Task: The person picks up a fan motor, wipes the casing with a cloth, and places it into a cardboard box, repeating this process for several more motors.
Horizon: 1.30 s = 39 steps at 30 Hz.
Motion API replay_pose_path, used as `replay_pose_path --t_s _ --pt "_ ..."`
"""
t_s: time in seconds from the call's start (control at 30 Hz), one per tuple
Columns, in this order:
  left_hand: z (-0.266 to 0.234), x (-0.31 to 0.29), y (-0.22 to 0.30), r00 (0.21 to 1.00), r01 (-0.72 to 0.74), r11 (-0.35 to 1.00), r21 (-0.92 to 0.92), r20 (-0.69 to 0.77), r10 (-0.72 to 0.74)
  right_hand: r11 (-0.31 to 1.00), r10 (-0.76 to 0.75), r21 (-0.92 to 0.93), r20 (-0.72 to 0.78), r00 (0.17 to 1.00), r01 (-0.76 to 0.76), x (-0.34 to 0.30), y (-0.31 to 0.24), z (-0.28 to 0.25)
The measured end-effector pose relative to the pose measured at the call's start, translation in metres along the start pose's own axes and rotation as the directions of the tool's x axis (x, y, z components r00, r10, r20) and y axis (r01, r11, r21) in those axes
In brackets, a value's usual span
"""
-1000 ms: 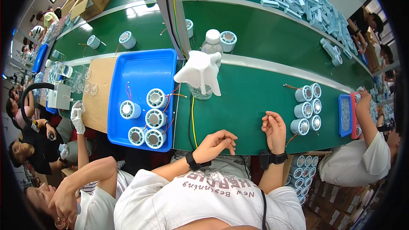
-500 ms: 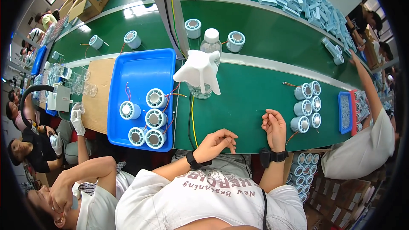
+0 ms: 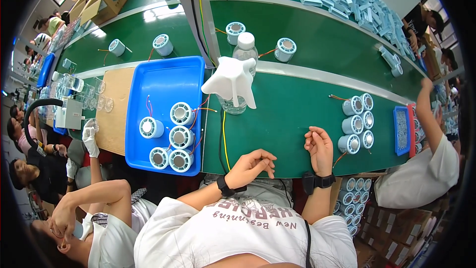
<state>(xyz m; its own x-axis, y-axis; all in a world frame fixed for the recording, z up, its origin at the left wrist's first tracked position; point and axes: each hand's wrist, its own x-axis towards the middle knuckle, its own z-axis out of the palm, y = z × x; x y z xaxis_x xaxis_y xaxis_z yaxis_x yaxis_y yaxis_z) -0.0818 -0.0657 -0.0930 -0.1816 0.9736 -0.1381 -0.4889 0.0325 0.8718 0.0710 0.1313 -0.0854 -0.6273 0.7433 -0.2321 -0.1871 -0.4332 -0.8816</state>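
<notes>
My left hand (image 3: 252,165) rests near the table's front edge, fingers loosely bent and apart, holding nothing. To its right my right hand (image 3: 320,150) is raised palm inward, half curled with nothing visible in it. Both wrists wear black bands. Nearest to my right hand is a group of light-blue round motors (image 3: 353,125) with silver centres and thin wires. On my left, a blue tray (image 3: 163,82) holds several more such motors (image 3: 181,138). Between them stands a clear bottle (image 3: 232,103) with a white cloth-like piece (image 3: 230,83) draped over its top.
Behind the table runs a green conveyor belt (image 3: 327,49) carrying spaced motors (image 3: 285,49). A capped clear bottle (image 3: 246,49) stands by its rail. Light-blue plastic parts (image 3: 342,2) are heaped beyond. Co-workers sit on both sides; a small blue bin (image 3: 401,131) is at right.
The motors on the belt have shifted to the right. The right-hand co-worker's arm has drawn back from the belt, and the left-hand co-worker's head and arm have moved slightly. My hands have stayed put.
</notes>
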Motion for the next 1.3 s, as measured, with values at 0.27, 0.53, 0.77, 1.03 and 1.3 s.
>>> replay_pose_path --t_s 0.27,0.53,0.77,1.03,1.3 --pt "-0.002 0.003 -0.001 1.0 0.017 1.0 -0.024 0.009 -0.017 0.976 -0.043 -0.21 0.034 0.998 0.049 0.004 -0.008 0.007" --pt "-0.005 0.004 -0.003 1.0 -0.012 0.999 -0.037 -0.004 0.012 0.323 -0.372 -0.782 0.413 0.831 0.534 0.083 -0.085 0.073" --pt "-0.001 -0.001 -0.002 0.999 -0.036 0.998 -0.054 0.033 0.037 -0.333 -0.288 -0.808 0.577 0.764 0.485 0.226 -0.079 0.059" --pt "-0.003 -0.015 0.01 0.997 -0.013 0.995 -0.101 0.076 0.021 -0.093 0.02 -0.871 0.483 0.876 0.482 0.207 -0.124 0.068" --pt "0.041 -0.003 0.079 0.761 -0.364 0.526 0.769 -0.08 0.644 0.591 0.313 -0.743 0.569 0.76 0.313 0.039 -0.144 0.09"
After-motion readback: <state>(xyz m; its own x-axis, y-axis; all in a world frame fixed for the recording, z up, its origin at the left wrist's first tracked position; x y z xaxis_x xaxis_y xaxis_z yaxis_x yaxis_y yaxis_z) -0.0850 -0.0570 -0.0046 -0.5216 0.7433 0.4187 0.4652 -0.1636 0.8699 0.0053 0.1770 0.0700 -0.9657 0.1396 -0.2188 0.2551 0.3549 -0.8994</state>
